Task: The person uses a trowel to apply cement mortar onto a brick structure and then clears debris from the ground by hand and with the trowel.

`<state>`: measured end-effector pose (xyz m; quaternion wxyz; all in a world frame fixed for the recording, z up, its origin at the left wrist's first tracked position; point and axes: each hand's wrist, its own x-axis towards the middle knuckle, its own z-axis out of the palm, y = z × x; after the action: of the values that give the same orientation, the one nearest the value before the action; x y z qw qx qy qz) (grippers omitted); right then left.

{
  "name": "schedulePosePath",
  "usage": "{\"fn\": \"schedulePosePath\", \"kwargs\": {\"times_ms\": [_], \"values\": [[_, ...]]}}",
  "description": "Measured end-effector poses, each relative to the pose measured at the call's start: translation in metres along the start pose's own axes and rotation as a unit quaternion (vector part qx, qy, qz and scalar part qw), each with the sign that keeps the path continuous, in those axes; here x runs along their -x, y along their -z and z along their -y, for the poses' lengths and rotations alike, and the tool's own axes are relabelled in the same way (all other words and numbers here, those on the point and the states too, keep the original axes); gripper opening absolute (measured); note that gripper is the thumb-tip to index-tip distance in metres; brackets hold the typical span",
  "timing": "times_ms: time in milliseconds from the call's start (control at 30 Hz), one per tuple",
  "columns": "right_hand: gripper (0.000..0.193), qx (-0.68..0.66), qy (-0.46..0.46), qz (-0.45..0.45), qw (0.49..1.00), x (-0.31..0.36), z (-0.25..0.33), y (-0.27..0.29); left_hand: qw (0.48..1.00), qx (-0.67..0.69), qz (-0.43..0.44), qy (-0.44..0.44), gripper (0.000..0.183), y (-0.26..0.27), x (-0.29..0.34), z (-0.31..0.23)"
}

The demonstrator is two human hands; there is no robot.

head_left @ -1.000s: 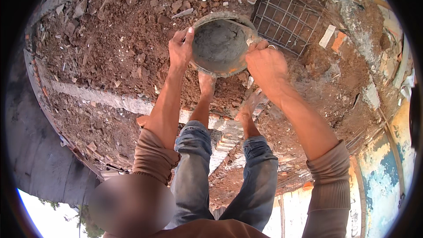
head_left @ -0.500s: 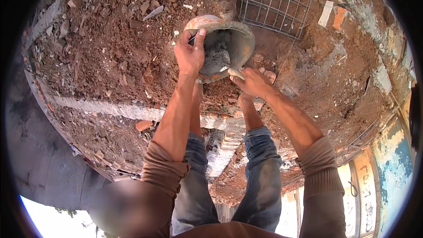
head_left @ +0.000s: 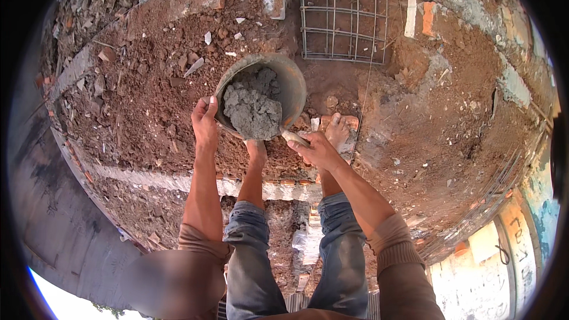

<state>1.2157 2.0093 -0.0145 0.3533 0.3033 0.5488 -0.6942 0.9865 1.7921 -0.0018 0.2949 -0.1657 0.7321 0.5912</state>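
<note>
A round, mortar-smeared bucket point(head_left: 294, 88) is in front of my feet, its mouth facing me. Wet grey mortar point(head_left: 251, 106) lies heaped inside it. My left hand point(head_left: 205, 124) grips the bucket's left rim, with the thumb over the edge. Closed round the pale handle of a trowel point(head_left: 293, 137) is my right hand point(head_left: 318, 150), at the bucket's near right rim. The trowel's blade is mostly hidden by the mortar and the rim.
Beyond the bucket to the right, a tied steel rebar grid point(head_left: 344, 21) lies in a pit. A taut string point(head_left: 366, 89) runs past my right foot point(head_left: 337, 131). Two brick pieces point(head_left: 428, 19) stand farther right. Loose reddish soil point(head_left: 148, 89) and rubble spread on the left.
The bucket has shifted left and nearer in view, and more of the mortar shows. Both hands have moved with it, the left still on the rim, the right still on the trowel.
</note>
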Motion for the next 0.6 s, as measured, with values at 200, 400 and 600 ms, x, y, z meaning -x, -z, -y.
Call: {"fn": "schedulePosePath", "kwargs": {"times_ms": [200,400,600], "values": [[0.033,0.014,0.070,-0.114,0.991,0.089,0.074,0.062,0.998,0.038,-0.055,0.018,0.028,0.005,-0.003,0.006],[0.034,0.104,0.154,-0.288,0.939,0.190,0.141,0.103,0.994,-0.073,-0.085,0.000,0.041,0.019,-0.015,0.013],[0.050,0.408,0.281,-0.468,0.732,0.123,0.120,0.085,0.991,-0.083,-0.105,0.011,0.046,0.027,-0.013,0.012]]}}
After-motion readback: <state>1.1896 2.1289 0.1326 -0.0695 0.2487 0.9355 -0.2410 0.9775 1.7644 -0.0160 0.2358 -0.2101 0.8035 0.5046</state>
